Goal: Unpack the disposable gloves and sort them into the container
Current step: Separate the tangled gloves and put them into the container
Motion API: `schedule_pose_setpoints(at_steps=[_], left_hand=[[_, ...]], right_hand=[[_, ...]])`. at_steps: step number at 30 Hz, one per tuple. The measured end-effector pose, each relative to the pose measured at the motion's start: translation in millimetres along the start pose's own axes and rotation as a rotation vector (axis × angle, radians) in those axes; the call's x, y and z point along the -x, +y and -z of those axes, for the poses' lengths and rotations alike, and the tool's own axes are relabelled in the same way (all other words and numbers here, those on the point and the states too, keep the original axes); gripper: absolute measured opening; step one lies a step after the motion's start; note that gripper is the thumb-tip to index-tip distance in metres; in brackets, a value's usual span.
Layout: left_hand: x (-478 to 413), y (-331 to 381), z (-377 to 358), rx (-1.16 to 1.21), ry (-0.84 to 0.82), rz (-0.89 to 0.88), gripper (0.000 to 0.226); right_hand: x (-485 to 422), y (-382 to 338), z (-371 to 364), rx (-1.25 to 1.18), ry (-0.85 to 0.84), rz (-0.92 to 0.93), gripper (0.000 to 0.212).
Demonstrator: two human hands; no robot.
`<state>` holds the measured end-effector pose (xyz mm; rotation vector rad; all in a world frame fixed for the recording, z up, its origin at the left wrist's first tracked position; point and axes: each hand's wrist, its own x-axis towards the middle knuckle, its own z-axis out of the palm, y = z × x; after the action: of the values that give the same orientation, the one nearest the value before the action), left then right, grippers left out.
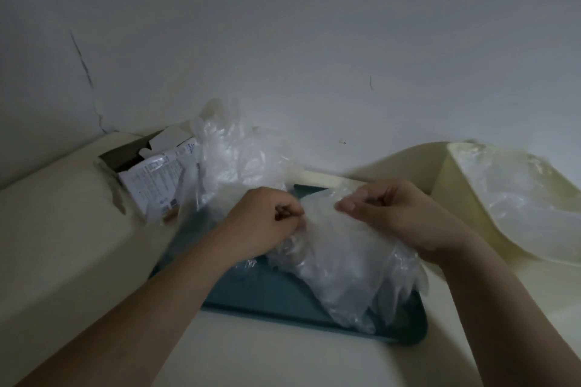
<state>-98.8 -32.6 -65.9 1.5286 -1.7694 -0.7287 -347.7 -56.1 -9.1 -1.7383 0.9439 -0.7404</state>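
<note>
left hand (270, 223): fingers curling, pinching the edge of the clear gloves (342, 264).
right hand (393, 214): thumb and fingers pinching the same bundle, just beside the left hand.
gloves: lying across the teal tray (276, 295) on the counter (63, 245).
container (456, 204): sitting at right, holding more clear film.
box (151, 179): lying opened, back left.

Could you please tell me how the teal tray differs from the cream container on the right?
The teal tray is flat and shallow; the cream container is deep with tall walls. The tray lies under the left hand and right hand; the container stands apart at the right. Both hold clear gloves.
</note>
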Motion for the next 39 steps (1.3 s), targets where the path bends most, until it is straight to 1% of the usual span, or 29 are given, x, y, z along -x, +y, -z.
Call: schedule_pose_setpoints(at_steps=[2, 5, 7, 8, 9, 11, 12, 14, 16, 18, 19, 21, 22, 23, 25, 26, 27, 29, 30, 31, 32, 33, 34, 35, 36, 39], left_hand=[[-1.6, 4.2, 5.4, 0.0, 0.072, -0.016, 0.006], [-3.6, 13.4, 16.4, 0.057, 0.312, -0.046, 0.012], [-3.6, 23.1, 24.0, 0.182, 0.431, -0.014, 0.017], [-4.2, 28.0, 28.2, 0.316, 0.439, 0.033, 0.02], [-3.7, 33.9, 31.9, 0.502, 0.401, 0.099, 0.021], [-0.4, 47.0, 36.2, 0.9, 0.228, 0.226, 0.017], [1.2, 50.9, 36.5, 1.012, 0.138, 0.272, 0.013], [3.4, 54.2, 33.3, 1.133, 0.02, 0.349, 0.006], [5.1, 52.6, 29.8, 1.21, -0.04, 0.414, 0.012], [6.8, 51.7, 27.7, 1.239, -0.098, 0.44, 0.019], [8.4, 53.3, 27.7, 1.239, -0.128, 0.445, 0.02], [10.9, 55.9, 27.6, 1.167, -0.174, 0.439, 0.015], [11.1, 56.0, 26.6, 1.118, -0.191, 0.43, 0.013], [11.3, 56.7, 26.1, 1.08, -0.194, 0.421, 0.013], [6.6, 52.4, 24.8, 1.069, -0.119, 0.41, 0.017], [2.8, 47.8, 24.1, 1.092, -0.048, 0.409, 0.022], [-1.0, 42.0, 23.4, 1.132, 0.034, 0.414, 0.032], [-6.1, 30.9, 21.9, 1.208, 0.153, 0.429, 0.057], [-5.9, 29.0, 20.4, 1.208, 0.142, 0.431, 0.07], [-3.9, 31.6, 17.7, 1.171, 0.075, 0.423, 0.077], [-0.8, 33.4, 12.6, 1.116, -0.01, 0.407, 0.076], [1.5, 38.3, 6.9, 1.072, -0.074, 0.377, 0.063], [3.8, 42.3, 1.1, 1.058, -0.092, 0.353, 0.046], [5.5, 46.8, -2.5, 1.077, -0.075, 0.335, 0.033], [4.8, 47.0, -4.5, 1.119, -0.034, 0.321, 0.026], [-0.3, 41.2, 7.9, 1.214, 0.106, 0.296, 0.02]], right_hand=[[2.1, 0.8, 4.0, 0.025, -0.086, 0.014, 0.026], [3.3, 4.4, 8.1, -0.059, -0.145, 0.07, 0.021], [4.6, 2.6, 9.0, -0.124, -0.197, 0.109, 0.023], [4.8, 0.5, 8.8, -0.13, -0.207, 0.129, 0.026], [4.7, -0.7, 8.1, -0.132, -0.2, 0.152, 0.027], [3.4, -3.0, 5.9, -0.124, -0.131, 0.174, 0.021], [3.1, -4.9, 3.3, -0.116, -0.084, 0.17, 0.02], [3.3, -9.2, -2.6, -0.113, 0.019, 0.167, 0.02], [3.5, -12.7, -7.1, -0.134, 0.111, 0.189, 0.02], [2.7, -12.2, -6.7, -0.128, 0.179, 0.214, 0.02], [2.5, -11.1, -5.5, -0.112, 0.182, 0.22, 0.021], [4.0, -9.1, -4.2, -0.118, 0.098, 0.19, 0.018], [5.9, -8.8, -5.0, -0.164, 0.056, 0.164, 0.014], [6.7, -9.3, -6.9, -0.222, 0.051, 0.138, 0.01], [4.3, -7.3, -9.7, -0.26, 0.148, 0.087, 0.012], [2.3, -5.8, -10.3, -0.262, 0.193, 0.071, 0.013], [0.8, -6.0, -11.9, -0.271, 0.226, 0.063, 0.013], [-1.8, -4.9, -13.9, -0.308, 0.288, 0.064, 0.017], [-3.6, -3.7, -14.2, -0.332, 0.324, 0.065, 0.022], [-5.1, -3.8, -14.7, -0.362, 0.349, 0.066, 0.026], [-6.3, -3.1, -16.3, -0.399, 0.359, 0.068, 0.03], [-8.3, -2.1, -17.2, -0.442, 0.353, 0.076, 0.035], [-9.5, -1.1, -19.0, -0.475, 0.329, 0.083, 0.039], [-10.3, -0.3, -20.2, -0.493, 0.302, 0.082, 0.04], [-10.7, 0.6, -21.2, -0.498, 0.281, 0.071, 0.038], [-10.7, 3.0, -21.4, -0.478, 0.286, -0.022, 0.028]])
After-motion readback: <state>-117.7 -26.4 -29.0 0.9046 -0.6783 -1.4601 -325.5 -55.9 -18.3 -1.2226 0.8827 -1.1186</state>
